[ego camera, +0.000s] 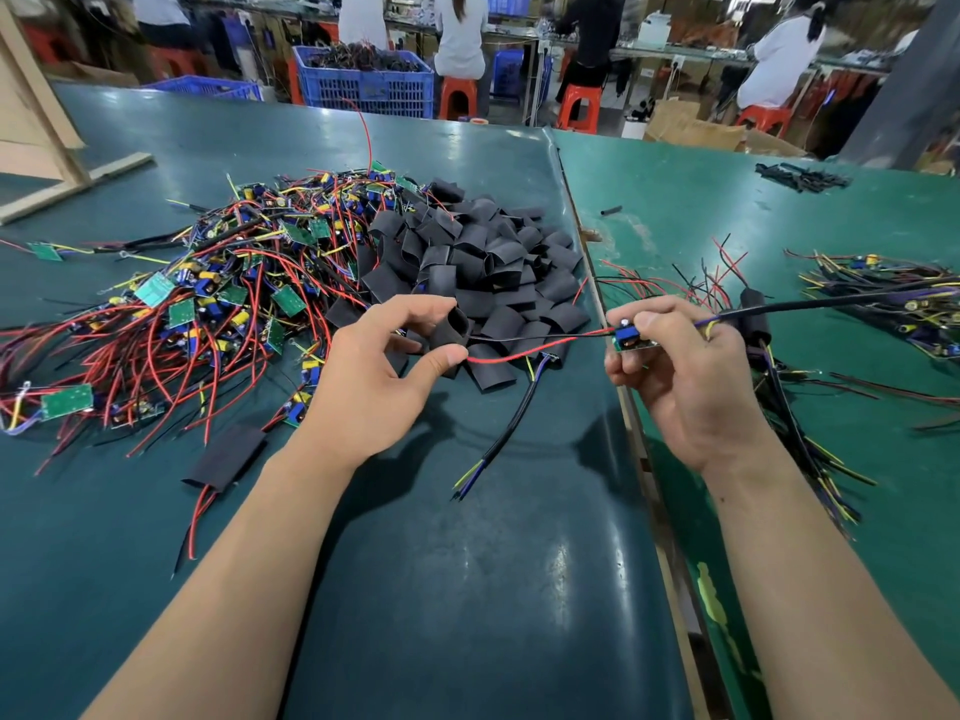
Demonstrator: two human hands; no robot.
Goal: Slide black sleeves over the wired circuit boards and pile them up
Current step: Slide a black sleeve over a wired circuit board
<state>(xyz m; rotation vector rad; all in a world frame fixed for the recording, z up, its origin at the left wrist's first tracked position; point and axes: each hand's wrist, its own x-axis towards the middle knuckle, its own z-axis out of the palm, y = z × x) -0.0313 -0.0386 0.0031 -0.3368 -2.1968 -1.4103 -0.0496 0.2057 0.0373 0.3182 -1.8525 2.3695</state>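
Note:
My left hand [387, 366] pinches a black sleeve [453, 327] between thumb and fingers, above the near edge of the pile of black sleeves [478, 262]. The red and black wires [524, 350] of a circuit board run through that sleeve. My right hand [675, 376] grips the small circuit board [629, 339] with blue parts, a short way right of the sleeve. A thick black cable [831, 302] leads from the board off to the right. A big heap of bare wired boards [208, 293] lies at the left. Sleeved boards [758, 324] are piled behind my right hand.
A lone flat sleeve with red leads [226, 457] lies near my left forearm. Another bundle of wired boards [883, 298] sits at the far right, with black sleeve scraps [802, 176] at the back. The table seam [582, 231] runs between two green mats. Blue crates [363, 80] and seated people stand beyond.

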